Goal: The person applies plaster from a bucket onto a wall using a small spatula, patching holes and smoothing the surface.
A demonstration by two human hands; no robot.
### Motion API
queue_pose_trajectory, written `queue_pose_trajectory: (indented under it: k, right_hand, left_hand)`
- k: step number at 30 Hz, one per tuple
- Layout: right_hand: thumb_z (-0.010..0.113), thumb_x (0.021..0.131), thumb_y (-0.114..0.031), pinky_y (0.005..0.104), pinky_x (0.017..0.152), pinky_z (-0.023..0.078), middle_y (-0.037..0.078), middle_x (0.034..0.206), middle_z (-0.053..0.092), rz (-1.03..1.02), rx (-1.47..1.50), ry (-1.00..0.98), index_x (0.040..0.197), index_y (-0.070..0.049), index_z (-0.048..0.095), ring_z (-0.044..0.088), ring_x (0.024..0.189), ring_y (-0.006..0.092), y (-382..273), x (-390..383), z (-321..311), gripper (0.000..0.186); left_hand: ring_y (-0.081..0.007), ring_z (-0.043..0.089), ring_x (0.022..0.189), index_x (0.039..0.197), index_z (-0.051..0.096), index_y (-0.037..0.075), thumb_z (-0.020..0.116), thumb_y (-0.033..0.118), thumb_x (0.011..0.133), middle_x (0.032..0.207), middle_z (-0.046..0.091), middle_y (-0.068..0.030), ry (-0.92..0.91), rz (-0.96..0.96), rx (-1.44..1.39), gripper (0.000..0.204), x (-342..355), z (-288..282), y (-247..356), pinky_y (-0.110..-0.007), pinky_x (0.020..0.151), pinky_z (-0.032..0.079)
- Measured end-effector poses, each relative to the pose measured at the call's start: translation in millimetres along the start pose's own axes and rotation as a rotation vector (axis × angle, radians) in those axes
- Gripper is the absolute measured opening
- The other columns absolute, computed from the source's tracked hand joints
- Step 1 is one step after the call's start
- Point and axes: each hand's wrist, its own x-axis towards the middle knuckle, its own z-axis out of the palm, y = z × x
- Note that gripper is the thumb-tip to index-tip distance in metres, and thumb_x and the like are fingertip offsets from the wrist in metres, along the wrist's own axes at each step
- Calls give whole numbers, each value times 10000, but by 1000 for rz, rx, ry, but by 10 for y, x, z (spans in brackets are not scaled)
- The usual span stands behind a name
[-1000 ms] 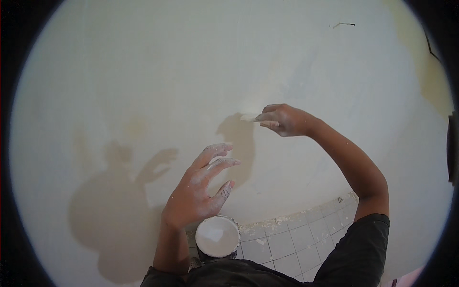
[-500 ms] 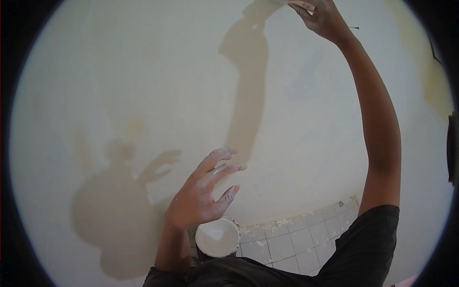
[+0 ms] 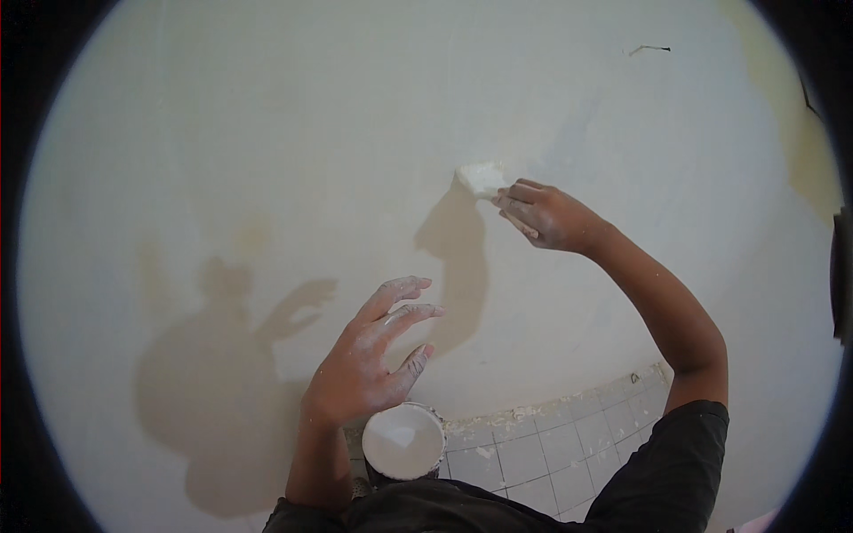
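My right hand [image 3: 555, 218] is closed on a wide flat paintbrush [image 3: 481, 179], its head coated in white. The brush lies against the pale wall [image 3: 267, 115] near the middle of the view, and the fingers hide most of its handle. Lower and to the left, my left hand [image 3: 366, 355] hangs open with nothing in it, thumb and fingers spread and smeared with white. Just below that hand stands a round bucket [image 3: 439, 421] with white inside; its outer side is mostly hidden by my dark shirt.
Grey floor tiles [image 3: 542, 453] spattered with white flakes run along the wall's foot. A small dark wire-like piece [image 3: 656, 49] sticks out at the upper right. Yellowish paint [image 3: 804, 169] shows on the right. A dark object [image 3: 838, 275] cuts in at the right edge.
My right hand has come down from the top of the view to the middle, bringing the brush into sight along the wall. The left hand has barely moved.
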Motion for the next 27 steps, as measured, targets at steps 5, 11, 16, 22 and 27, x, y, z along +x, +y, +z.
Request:
queue_pose_trajectory:
  k: [5,11,16,22,27]
  right_hand:
    - [701,846,-23,379,682,543,135,882,672,224,246,34,1040,-29,685,646,757,300,16,177,-369,194]
    - [698,866,-23,344,696,545,121,920,704,195,117,42,1011,-24,696,666,785,260,496,563,-1057,145]
    - [685,860,30,316,733,538,111,978,717,103,-173,341,1044,-17,692,678,848,227,788,930,-1725,190]
    - [672,873,-46,368,692,538,140,950,692,106,-418,540,1074,-24,681,646,776,336,660,1126,-1937,203]
    - [649,788,35,406,772,554,183,1095,647,0,-555,355,1180,-21,633,635,919,358,789,929,-1383,396]
  left_hand:
    - [-347,505,1279,1171,649,63,694,-1,772,1345,520,-183,-49,-16,-8,406,11,-33,38,-435,1041,435]
    - [-347,502,1281,1179,649,58,704,16,777,1354,515,-189,-45,-10,-16,408,20,-94,105,-433,1040,436]
    - [-346,503,1283,1173,655,57,714,19,769,1359,516,-189,-11,-16,-32,410,2,-133,139,-438,1040,436]
    - [-358,526,1257,1153,665,48,717,2,754,1323,546,-196,18,-16,-20,404,33,-158,177,-449,1030,444]
    - [-349,540,1234,1129,675,48,719,6,739,1289,568,-192,81,5,-39,395,1,-152,100,-452,1012,453]
